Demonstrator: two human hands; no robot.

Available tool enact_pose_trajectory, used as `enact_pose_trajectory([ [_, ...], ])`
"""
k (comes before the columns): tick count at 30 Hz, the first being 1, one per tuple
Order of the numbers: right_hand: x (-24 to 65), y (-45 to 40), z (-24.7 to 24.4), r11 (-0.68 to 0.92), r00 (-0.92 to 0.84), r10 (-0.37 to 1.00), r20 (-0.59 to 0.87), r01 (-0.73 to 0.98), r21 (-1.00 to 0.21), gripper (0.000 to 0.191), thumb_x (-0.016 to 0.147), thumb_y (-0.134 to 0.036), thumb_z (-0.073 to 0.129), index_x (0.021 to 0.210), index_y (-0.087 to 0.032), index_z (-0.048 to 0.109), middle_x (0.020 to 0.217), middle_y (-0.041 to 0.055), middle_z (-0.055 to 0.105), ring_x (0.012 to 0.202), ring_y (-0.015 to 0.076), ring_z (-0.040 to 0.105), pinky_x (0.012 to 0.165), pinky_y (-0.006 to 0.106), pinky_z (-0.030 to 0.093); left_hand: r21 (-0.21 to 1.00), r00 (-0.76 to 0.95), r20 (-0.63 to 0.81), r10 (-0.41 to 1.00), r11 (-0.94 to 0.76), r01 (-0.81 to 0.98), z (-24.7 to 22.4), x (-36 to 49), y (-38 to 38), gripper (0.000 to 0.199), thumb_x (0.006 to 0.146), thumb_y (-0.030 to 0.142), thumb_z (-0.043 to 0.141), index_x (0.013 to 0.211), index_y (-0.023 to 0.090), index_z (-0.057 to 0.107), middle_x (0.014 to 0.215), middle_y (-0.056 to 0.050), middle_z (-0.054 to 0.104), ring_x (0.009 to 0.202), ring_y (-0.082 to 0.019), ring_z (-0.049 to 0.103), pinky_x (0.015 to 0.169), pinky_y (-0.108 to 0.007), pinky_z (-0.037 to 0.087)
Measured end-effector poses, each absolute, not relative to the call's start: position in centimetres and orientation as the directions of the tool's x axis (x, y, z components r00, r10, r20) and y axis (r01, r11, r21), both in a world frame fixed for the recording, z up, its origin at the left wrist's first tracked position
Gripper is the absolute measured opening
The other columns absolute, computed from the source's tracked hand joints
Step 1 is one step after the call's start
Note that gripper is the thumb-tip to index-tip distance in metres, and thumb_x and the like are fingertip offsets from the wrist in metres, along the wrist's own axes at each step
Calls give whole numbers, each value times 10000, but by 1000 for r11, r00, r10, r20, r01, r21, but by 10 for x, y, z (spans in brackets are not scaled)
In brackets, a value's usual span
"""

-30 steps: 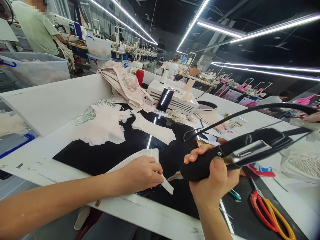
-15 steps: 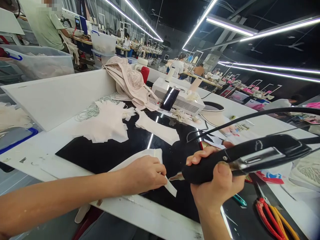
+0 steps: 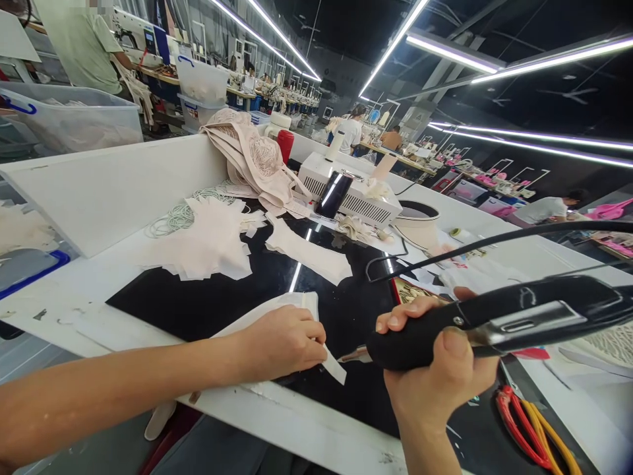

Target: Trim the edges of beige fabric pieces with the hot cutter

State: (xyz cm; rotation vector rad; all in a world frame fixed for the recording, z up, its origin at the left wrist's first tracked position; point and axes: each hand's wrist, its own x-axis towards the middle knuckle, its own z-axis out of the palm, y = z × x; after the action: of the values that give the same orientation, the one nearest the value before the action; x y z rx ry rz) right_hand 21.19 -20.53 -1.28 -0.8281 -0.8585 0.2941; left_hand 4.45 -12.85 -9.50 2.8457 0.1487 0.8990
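My left hand [image 3: 284, 340] is closed in a pinch on a strip of white fabric [image 3: 333, 367], whose narrow end sticks out past my fingertips over the black board [image 3: 163, 300]. The wider part of this fabric lies behind the hand and under the wrist. Wrapped round a black corded hand tool [image 3: 539, 310] is my right hand [image 3: 445, 363], with its thumb by the silver lever. The tool's narrow metal tip [image 3: 355, 355] points left and is just apart from the strip's end. Beyond both hands, a curved pale pink fabric piece [image 3: 311, 251] lies on the board.
A stack of pale fabric pieces [image 3: 202, 244] and a pile of beige bras [image 3: 257, 158] lie farther back. A white vented box [image 3: 346, 191] stands behind a dark phone [image 3: 333, 193]. Red-handled scissors [image 3: 519, 422] lie at right. The tool's cable [image 3: 494, 237] arches overhead. Co-workers are in the background.
The right hand and the tool have shifted a little to the right, so the tip has drawn slightly away from the strip. The left hand keeps its pinch, almost unmoved.
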Motion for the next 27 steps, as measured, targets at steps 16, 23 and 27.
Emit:
enact_pose_trajectory([
  [16,199,-208,-9,666,621,559,550,59,-744,378,779,-354,779,1106,-239,628,719,-57,655,498,130,577,432,268,532,190,834,531,148,-980,53,-92,44,-128,133,1012,163,688,907,208,755,993,-10,756,842,-170,652,785,-307,479],
  [23,195,-206,-18,662,605,573,552,55,-748,388,807,-325,767,1152,-236,616,739,-53,663,513,135,594,451,279,537,192,844,515,148,-980,54,-95,44,-127,89,1009,185,706,954,223,765,995,1,754,860,-176,654,802,-323,478],
  [27,196,-206,-18,647,616,576,537,58,-760,379,819,-288,757,1167,-238,617,745,-51,666,517,135,604,460,284,545,194,837,526,152,-979,56,-94,44,-128,93,1009,181,704,951,223,763,986,-1,754,864,-177,654,803,-321,479],
])
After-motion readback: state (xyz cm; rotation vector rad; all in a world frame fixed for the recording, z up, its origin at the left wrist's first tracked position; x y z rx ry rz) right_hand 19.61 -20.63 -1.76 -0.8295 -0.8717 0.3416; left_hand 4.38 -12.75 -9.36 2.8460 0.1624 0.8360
